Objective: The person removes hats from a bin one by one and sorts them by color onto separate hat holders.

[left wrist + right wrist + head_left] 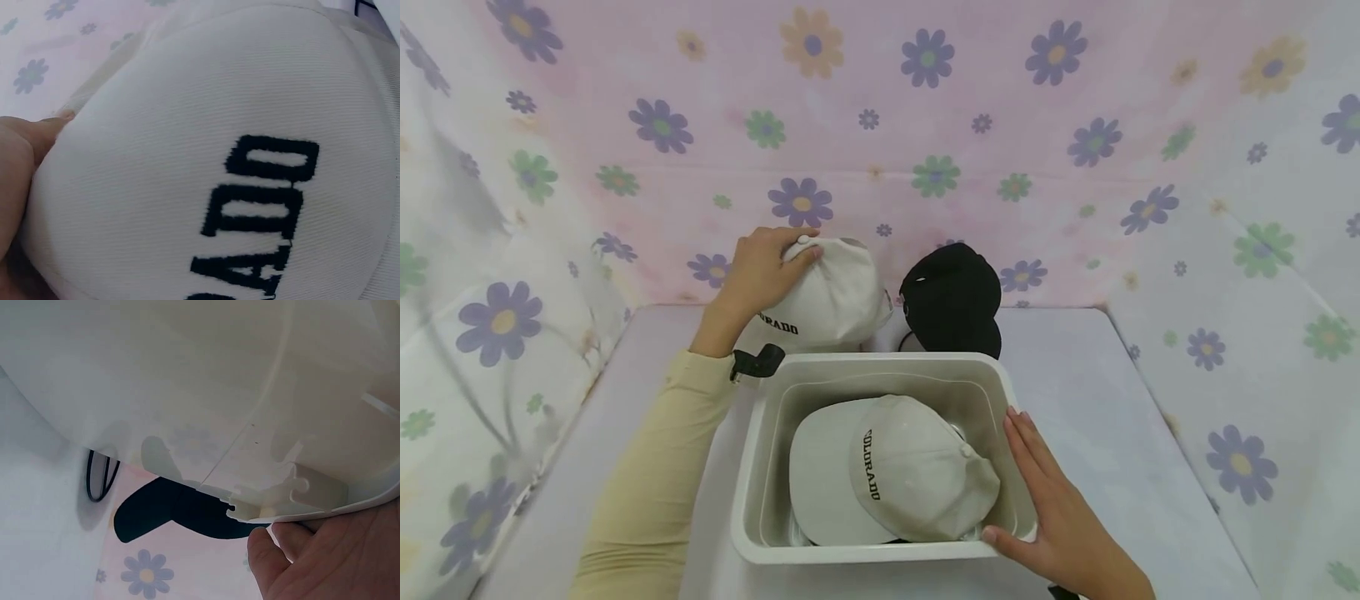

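Left hand (pixel 762 273) grips white fabric cap (pixel 842 292), far left — right hand (pixel 1063 512), straight-fingered, touches white rectangular plastic tub (pixel 880 359), right side.

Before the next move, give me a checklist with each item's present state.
Left hand gripping the rear white fabric cap with dark lettering: ok.
Right hand touching the white rectangular plastic bin at its rim: ok.
Off-white fabric cap lettered COLORADO inside the bin, crown up: ok.
Bare room beside it for another cap: not ok, mostly filled.
Black fabric cap apart from both hands: ok.
Held cap's underside free of support: cannot tell, hidden.
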Tool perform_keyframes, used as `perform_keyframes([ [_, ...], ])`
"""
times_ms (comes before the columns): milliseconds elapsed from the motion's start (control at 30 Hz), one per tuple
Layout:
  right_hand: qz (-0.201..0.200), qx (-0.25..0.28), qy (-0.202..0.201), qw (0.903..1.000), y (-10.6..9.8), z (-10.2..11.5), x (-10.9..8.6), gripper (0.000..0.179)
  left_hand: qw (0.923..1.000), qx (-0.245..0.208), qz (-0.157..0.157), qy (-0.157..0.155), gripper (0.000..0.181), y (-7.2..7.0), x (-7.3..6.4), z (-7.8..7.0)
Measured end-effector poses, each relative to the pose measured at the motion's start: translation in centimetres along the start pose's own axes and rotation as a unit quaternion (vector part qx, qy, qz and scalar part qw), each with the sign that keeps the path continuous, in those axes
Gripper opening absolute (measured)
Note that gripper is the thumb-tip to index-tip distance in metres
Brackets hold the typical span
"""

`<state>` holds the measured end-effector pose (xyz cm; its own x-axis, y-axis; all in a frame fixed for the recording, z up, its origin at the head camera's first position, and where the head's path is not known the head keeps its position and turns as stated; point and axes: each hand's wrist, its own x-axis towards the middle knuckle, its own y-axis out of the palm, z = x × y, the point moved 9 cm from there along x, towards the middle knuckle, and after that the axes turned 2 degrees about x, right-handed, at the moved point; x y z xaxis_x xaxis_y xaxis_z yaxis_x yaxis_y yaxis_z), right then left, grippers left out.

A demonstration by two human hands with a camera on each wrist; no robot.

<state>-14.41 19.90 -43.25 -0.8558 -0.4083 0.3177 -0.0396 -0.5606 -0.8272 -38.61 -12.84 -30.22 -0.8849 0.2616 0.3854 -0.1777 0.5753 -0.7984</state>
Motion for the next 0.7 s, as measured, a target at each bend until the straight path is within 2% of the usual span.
perform_keyframes([
  [67,0.001,0.003,0.001,1.0000,0.0,0.0,0.0,0.117,0.9995,-0.010,-0.030,0.010,0.037,-0.7,0.1,-0.3],
  [133,0.001,0.005,0.000,1.0000,0.0,0.0,0.0,0.117,0.9967,-0.026,-0.074,0.022,0.035,-1.9,0.2,-0.6],
  [233,0.000,0.005,-0.003,1.0000,-0.1,0.1,0.1,0.117,0.9871,-0.048,-0.150,0.029,0.035,-3.7,0.4,-0.8],
  [300,-0.001,0.002,-0.003,1.0000,-0.1,0.0,0.1,0.117,0.9796,-0.061,-0.190,0.025,0.035,-4.6,0.5,-0.8],
  [367,0.000,0.001,-0.003,1.0000,-0.1,-0.1,0.1,0.118,0.9756,-0.066,-0.209,0.012,0.037,-4.9,0.8,-0.7],
  [533,0.002,0.006,0.000,1.0000,0.1,-0.3,-0.1,0.118,0.9736,-0.062,-0.219,-0.014,0.038,-4.9,1.7,-0.7],
  [600,0.003,0.009,0.002,0.9999,0.2,-0.4,-0.2,0.118,0.9648,-0.076,-0.250,-0.026,0.037,-5.5,1.6,-0.6],
  [700,0.005,0.012,0.003,0.9999,0.3,-0.5,-0.2,0.118,0.9434,-0.111,-0.310,-0.037,0.037,-6.9,1.3,-0.4],
])
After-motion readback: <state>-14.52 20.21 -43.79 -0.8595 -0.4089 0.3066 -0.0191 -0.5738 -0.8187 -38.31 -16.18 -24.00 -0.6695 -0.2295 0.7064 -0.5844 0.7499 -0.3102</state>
